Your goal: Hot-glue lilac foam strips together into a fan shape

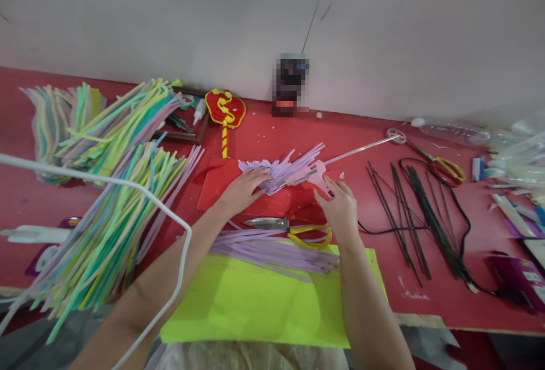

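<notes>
Pink glue gun (314,176) is in my right fingers (344,189), curled closed around its handle, near frame centre; my left fingers (254,177), loosely open, rest on lilac pipe cleaners (279,173).

I worked at a craft workshop table (374,296), bundled colored stems (123,217) at left, scissors (298,231) at lower center.

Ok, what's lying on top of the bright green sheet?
Lilac strips lie across the far part of the green sheet, under yellow-handled scissors. The forearms cover its side edges, so anything there can't be seen.
</notes>
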The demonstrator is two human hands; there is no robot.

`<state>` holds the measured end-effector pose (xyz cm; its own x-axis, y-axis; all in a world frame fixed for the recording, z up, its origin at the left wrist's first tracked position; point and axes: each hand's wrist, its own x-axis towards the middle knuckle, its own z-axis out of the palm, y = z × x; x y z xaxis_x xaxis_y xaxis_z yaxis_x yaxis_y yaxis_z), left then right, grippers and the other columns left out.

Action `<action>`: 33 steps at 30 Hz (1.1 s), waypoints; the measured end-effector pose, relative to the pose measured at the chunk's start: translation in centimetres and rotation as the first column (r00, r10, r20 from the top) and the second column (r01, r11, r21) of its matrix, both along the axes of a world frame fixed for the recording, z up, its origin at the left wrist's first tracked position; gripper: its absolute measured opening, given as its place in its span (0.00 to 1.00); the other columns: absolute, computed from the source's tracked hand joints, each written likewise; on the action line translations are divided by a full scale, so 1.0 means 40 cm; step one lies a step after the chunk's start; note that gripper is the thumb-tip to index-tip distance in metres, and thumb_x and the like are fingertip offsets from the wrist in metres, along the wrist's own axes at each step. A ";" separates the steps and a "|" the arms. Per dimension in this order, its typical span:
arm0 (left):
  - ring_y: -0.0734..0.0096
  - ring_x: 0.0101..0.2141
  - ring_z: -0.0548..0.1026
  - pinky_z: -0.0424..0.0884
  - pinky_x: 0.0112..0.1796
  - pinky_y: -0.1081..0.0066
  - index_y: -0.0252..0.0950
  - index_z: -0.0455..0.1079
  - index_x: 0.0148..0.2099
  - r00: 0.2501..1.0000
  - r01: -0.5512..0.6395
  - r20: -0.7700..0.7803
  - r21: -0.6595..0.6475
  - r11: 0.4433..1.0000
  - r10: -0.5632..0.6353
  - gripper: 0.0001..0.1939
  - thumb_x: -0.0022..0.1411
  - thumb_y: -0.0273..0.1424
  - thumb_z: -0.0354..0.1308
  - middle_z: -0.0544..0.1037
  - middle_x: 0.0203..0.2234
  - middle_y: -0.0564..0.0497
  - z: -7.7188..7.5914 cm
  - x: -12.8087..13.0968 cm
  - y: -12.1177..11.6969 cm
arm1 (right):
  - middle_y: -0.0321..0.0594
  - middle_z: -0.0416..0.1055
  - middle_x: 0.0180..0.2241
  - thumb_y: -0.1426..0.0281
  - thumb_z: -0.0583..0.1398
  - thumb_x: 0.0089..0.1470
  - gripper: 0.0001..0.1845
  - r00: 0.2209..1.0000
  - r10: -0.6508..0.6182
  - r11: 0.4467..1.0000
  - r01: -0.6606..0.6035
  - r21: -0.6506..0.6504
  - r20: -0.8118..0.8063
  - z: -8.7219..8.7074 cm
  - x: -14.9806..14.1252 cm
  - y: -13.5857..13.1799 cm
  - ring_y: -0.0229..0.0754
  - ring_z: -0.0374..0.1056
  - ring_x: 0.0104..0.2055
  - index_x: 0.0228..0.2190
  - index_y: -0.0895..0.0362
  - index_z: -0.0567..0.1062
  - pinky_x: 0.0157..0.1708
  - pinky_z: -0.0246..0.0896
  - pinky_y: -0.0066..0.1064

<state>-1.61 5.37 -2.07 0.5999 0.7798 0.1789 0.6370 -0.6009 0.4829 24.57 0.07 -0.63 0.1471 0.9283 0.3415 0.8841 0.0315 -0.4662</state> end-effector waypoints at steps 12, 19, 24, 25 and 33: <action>0.68 0.59 0.61 0.54 0.61 0.58 0.37 0.64 0.54 1.000 0.001 0.006 -0.001 1.000 -0.001 0.17 0.63 0.29 0.49 0.65 0.58 0.47 0.007 0.001 -0.001 | 0.47 0.70 0.37 0.60 0.56 0.52 0.24 0.998 -0.062 0.998 0.062 -0.002 0.024 -0.019 0.023 0.004 0.48 0.65 0.40 0.49 0.57 0.73 0.43 0.62 0.40; 0.67 0.60 0.60 0.54 0.61 0.58 0.38 0.64 0.54 1.000 0.004 0.004 -0.005 1.000 -0.004 0.17 0.64 0.29 0.48 0.65 0.58 0.47 0.007 0.000 -0.002 | 0.48 0.71 0.37 0.60 0.56 0.52 0.24 0.997 -0.077 0.997 0.076 0.021 0.025 -0.016 0.022 0.004 0.48 0.65 0.40 0.48 0.57 0.73 0.42 0.61 0.39; 0.68 0.60 0.60 0.53 0.61 0.59 0.37 0.64 0.54 1.000 -0.001 0.013 -0.013 1.000 0.001 0.17 0.63 0.29 0.48 0.64 0.59 0.47 0.006 0.000 -0.002 | 0.47 0.70 0.36 0.60 0.56 0.51 0.25 0.994 -0.109 0.994 0.109 0.011 0.004 -0.014 0.027 0.003 0.47 0.64 0.38 0.48 0.59 0.73 0.41 0.61 0.39; 0.68 0.60 0.60 0.53 0.61 0.59 0.37 0.64 0.54 1.000 0.001 0.015 -0.014 1.000 -0.001 0.17 0.63 0.29 0.48 0.64 0.59 0.47 0.006 0.000 -0.001 | 0.47 0.70 0.36 0.60 0.56 0.51 0.25 0.993 -0.117 0.993 0.117 0.012 -0.001 -0.015 0.029 0.004 0.46 0.64 0.37 0.48 0.58 0.73 0.41 0.61 0.39; 0.67 0.59 0.61 0.54 0.60 0.59 0.37 0.65 0.54 0.999 0.005 0.033 0.009 1.000 -0.006 0.17 0.63 0.30 0.48 0.65 0.58 0.47 0.001 -0.001 0.001 | 0.45 0.69 0.33 0.60 0.56 0.50 0.25 0.986 -0.166 0.986 0.165 0.015 0.002 -0.028 0.047 0.008 0.45 0.63 0.35 0.48 0.58 0.74 0.39 0.61 0.37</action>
